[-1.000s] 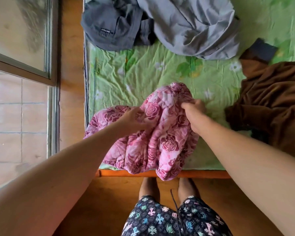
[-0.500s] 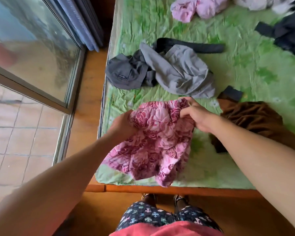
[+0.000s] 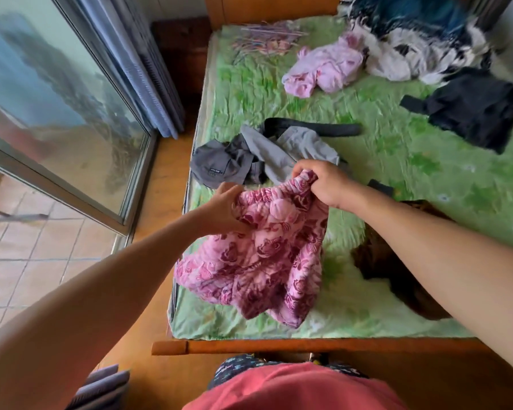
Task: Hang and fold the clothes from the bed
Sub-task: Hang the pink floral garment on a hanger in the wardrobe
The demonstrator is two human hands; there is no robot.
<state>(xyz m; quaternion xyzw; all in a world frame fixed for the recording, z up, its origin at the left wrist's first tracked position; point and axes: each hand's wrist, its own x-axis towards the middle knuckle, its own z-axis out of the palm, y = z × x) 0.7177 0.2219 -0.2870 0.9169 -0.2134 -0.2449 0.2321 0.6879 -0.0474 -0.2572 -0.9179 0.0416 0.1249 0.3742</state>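
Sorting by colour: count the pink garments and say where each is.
2. The floral pink garment hangs from the left hand and right hand over the bed's near end; the pale pink garment lies near the far end. The far pile may hide more.

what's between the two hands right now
The gathered top edge of the pink flowered garment, which the left hand and right hand both grip, as the head view shows.

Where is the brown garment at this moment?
In the head view, the brown garment lies on the green sheet at the bed's near right, beside the held pink floral garment, partly hidden under the right forearm.
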